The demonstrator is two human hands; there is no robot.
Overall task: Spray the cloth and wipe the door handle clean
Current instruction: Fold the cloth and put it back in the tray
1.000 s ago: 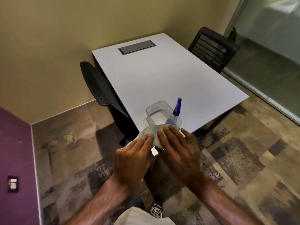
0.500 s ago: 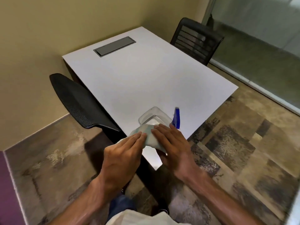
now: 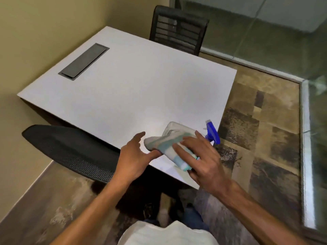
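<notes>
A folded white and teal striped cloth (image 3: 167,145) lies over the near right corner of the white table (image 3: 123,89). My right hand (image 3: 200,156) grips the cloth, fingers laid across its top. My left hand (image 3: 136,152) is beside the cloth's left end, fingers spread, thumb touching its lower edge. A spray bottle with a blue trigger head (image 3: 212,131) stands just behind my right hand, its body mostly hidden. A clear plastic container (image 3: 174,127) sits behind the cloth. No door handle is in view.
A black mesh chair (image 3: 70,149) stands at the table's left side and another (image 3: 178,30) at the far end. A dark cable hatch (image 3: 84,61) is set into the tabletop. A glass wall with a metal frame (image 3: 306,138) runs along the right.
My view has swung left and closer to the table. My left hand has come off the top of the cloth and opened beside it, while my right hand keeps its hold.
</notes>
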